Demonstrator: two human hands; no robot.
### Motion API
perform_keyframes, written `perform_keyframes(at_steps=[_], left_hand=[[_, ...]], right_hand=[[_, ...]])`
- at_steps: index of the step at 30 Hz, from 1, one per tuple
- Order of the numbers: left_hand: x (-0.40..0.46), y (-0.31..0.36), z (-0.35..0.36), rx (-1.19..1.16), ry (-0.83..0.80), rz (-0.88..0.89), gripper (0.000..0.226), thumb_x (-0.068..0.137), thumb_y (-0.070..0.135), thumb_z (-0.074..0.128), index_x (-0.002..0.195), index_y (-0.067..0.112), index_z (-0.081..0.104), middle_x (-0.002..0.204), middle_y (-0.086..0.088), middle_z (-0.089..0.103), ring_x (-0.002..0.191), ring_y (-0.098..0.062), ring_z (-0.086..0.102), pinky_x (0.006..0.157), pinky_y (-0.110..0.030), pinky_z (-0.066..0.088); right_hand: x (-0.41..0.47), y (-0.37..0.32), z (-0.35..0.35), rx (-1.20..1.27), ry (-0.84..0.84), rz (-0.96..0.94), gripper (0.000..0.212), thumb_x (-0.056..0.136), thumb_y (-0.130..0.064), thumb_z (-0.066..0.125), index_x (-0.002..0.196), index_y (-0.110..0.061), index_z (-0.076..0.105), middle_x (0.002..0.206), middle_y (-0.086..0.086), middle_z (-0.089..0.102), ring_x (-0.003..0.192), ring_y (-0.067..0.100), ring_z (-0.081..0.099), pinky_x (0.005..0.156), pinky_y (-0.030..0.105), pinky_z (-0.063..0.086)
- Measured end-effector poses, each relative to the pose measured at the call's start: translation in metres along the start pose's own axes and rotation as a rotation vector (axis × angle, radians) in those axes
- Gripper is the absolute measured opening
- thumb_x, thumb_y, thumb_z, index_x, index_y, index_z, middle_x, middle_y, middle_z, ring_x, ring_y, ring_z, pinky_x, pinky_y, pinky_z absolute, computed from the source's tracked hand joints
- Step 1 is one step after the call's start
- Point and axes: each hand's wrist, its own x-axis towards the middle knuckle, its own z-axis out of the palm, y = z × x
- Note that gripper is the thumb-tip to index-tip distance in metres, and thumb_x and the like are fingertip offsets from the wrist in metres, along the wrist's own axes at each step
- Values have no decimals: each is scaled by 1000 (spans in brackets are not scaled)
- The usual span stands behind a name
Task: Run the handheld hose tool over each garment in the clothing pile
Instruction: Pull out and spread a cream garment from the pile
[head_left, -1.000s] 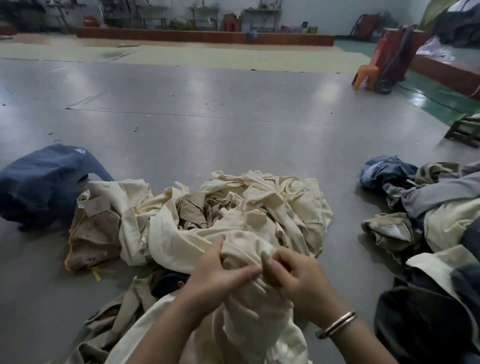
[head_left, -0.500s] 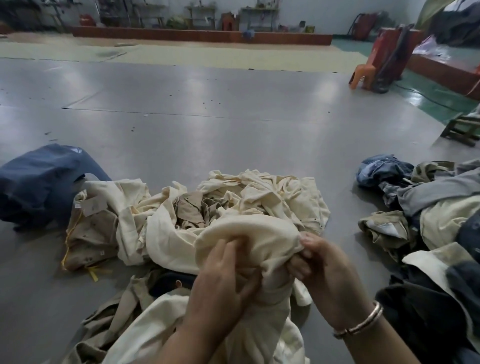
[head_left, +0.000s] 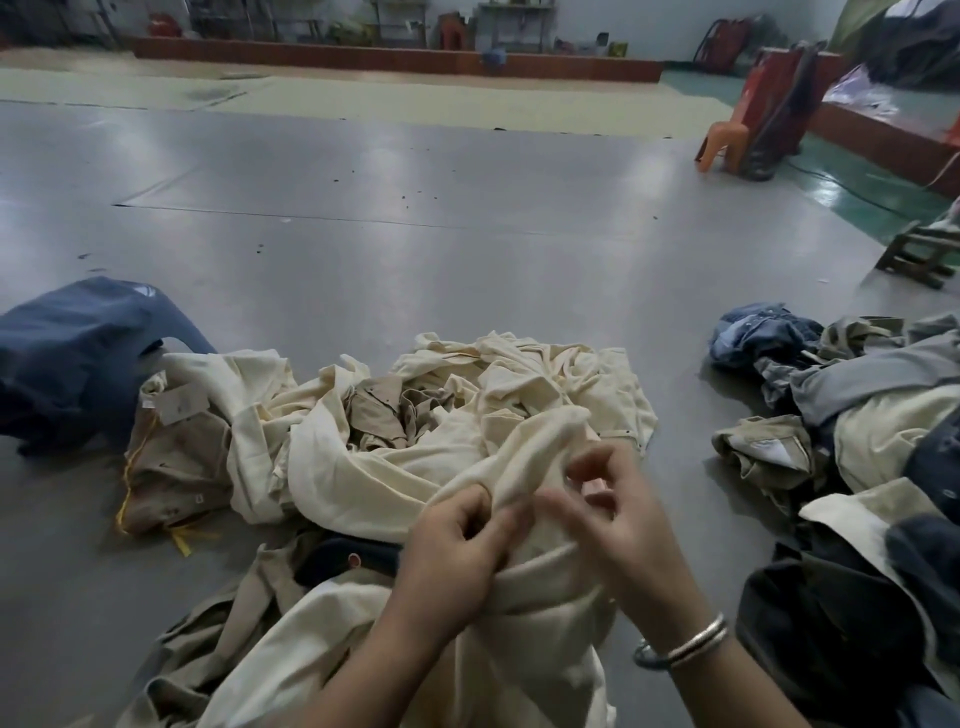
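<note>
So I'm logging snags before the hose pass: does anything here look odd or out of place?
No hose tool is in view. Both the left hand and the right hand grip the cream garment on the pile. A dark object with a red dot lies half buried under the cloth; what it is cannot be told.

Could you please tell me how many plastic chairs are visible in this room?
1: an orange plastic chair stands far right on the floor, beside a red machine. Others may be hidden among the back-wall clutter.
</note>
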Motion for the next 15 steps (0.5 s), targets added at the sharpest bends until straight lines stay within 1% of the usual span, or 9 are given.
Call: perform_keyframes(at_steps=[1, 3, 5, 7, 9, 11, 12, 13, 15], left_hand=[[1, 6, -3, -117, 37, -43, 45, 76, 44, 68, 59, 7, 47, 55, 1, 47, 55, -12, 44, 55, -24, 38], [7, 16, -16, -414, 68, -247, 55, 72, 50, 66, 78, -5, 62, 73, -11, 65, 65, -23, 60, 66, -31, 48], [17, 18, -38, -758, 60, -476, 46, 69, 51, 67, 75, 6, 76, 76, -9, 72, 66, -22, 68, 65, -29, 55], [22, 21, -57, -965, -9, -597, 39, 67, 49, 67, 51, 14, 66, 48, 3, 54, 45, -8, 49, 52, -20, 40], [23, 18, -65, -1127, -53, -662, 35, 73, 41, 63, 48, 18, 54, 43, 12, 32, 45, 0, 22, 51, -12, 19], [23, 13, -69, -1142, -82, -681, 33, 79, 44, 59, 70, 13, 68, 58, 10, 55, 60, 4, 39, 64, -7, 38], [22, 14, -68, -1089, -82, -648, 48, 81, 54, 58, 93, 10, 73, 82, 1, 71, 79, -3, 57, 79, -19, 51], [20, 14, -66, -998, -78, -592, 66, 77, 66, 58, 113, 11, 69, 107, -7, 71, 99, -15, 64, 90, -31, 52], [15, 17, -53, -691, -79, -462, 100, 54, 75, 72, 134, 19, 51, 125, -9, 63, 109, -25, 64, 84, -37, 57]], right_hand=[[-3, 4, 2, -202, -25, -40, 46, 62, -49, 82, 90, -35, 48, 96, -12, 51, 88, 5, 51, 76, 14, 43], [-3, 12, 1, -336, -91, 2, 52, 68, -39, 82, 102, -38, 42, 109, -15, 46, 102, 2, 47, 89, 21, 41], [3, 19, -11, -365, -123, 117, 38, 76, -30, 77, 102, -30, 49, 105, -9, 55, 96, 6, 54, 84, 24, 48], [10, 25, -22, -424, -112, 209, 10, 85, -28, 70, 86, -25, 61, 81, -9, 63, 72, 1, 56, 61, 13, 46], [12, 27, -27, -298, -79, 262, 20, 91, -25, 64, 72, -20, 71, 65, -8, 65, 60, 1, 55, 55, 13, 42], [10, 21, -22, 95, -81, 402, 30, 93, -17, 58, 70, -16, 78, 70, 2, 72, 65, 11, 65, 60, 23, 54], [7, 19, -18, 251, -84, 454, 32, 93, -14, 56, 71, -16, 79, 74, 8, 74, 66, 15, 68, 59, 25, 56], [3, 18, -14, 356, -92, 466, 33, 93, -11, 54, 72, -15, 79, 76, 12, 74, 67, 17, 69, 59, 25, 57], [-4, 13, -6, 368, -120, 406, 29, 93, -11, 54, 78, -13, 78, 83, 19, 73, 74, 20, 69, 67, 28, 57]])
